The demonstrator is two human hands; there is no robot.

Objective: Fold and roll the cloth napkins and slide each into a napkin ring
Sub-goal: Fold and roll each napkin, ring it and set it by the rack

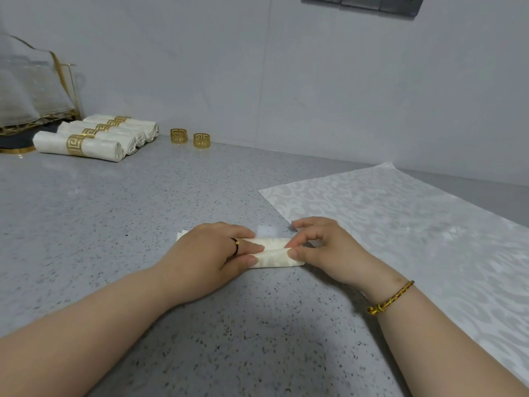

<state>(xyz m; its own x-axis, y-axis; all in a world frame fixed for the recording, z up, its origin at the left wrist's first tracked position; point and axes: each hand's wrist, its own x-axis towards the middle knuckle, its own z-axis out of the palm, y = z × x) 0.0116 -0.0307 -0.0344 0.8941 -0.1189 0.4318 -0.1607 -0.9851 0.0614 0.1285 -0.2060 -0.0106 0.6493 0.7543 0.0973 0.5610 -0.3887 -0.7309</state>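
Near the front middle of the desk [143,210], crosswise to the view: rolled napkin [272,255], cream with a pale woven pattern, lying on the speckled grey top under both hands. Left hand [211,253] laid over the roll's left half, fingers nearly straight and pressing on top, thumb flat along the near side. Thin dark finger ring [236,245] on one finger. Small tip of cloth showing beyond the knuckles at far left. Right hand [323,250] at the roll's right end, fingers bent, thumb and forefinger pinching the outer fold there, remaining fingers arched above the cloth. Gold bracelet [390,298] on that wrist.

Just right of the roll, spread out unfolded: flat napkin [400,224], white with a swirling pattern, near corner close beside the right hand, far corner toward the wall [315,81], right side running out of view. Right forearm crossing above its near edge.

At far left against the wall: several finished rolls [94,141], side by side and touching, each passed through a gold band. Right of them, well apart from the hands: two loose napkin rings [178,136], upright on the desk, close together but not touching. Behind the finished rolls: gold wire stand [64,81] draped in sheer fabric, dark gold-rimmed tray [14,146] at its foot. Contents under the drape impossible to tell.

Wide stretch of grey desk between the hands and the far row, and on toward the near edge. Dark panel [363,2] high on the wall.
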